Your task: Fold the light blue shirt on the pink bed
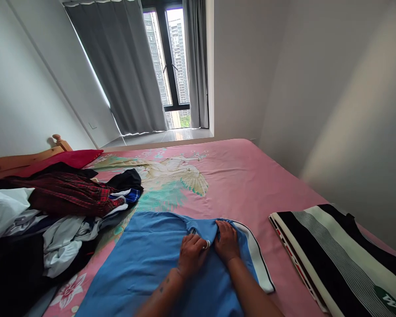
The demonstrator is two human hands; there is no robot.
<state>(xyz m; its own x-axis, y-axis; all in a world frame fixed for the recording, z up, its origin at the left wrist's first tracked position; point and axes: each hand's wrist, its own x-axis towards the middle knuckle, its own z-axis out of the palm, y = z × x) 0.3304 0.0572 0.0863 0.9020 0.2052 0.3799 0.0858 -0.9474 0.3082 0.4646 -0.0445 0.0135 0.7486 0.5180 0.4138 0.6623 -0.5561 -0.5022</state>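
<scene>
A blue shirt with a white, black-edged band on its right side lies spread out on the bed in front of me. My left hand, with a ring on one finger, has its fingers curled on the cloth near the shirt's upper middle. Just to the right, my right hand grips a bunched fold near the top edge with bent fingers. The fingertips of both hands are partly hidden, and the shirt's lower end runs out of view.
On the left lies a heap of clothes, dark red plaid, black, grey and white. A stack of folded clothes with a striped shirt on top sits at the right. The pink bed sheet reaches toward the curtained window; a red pillow rests by the headboard.
</scene>
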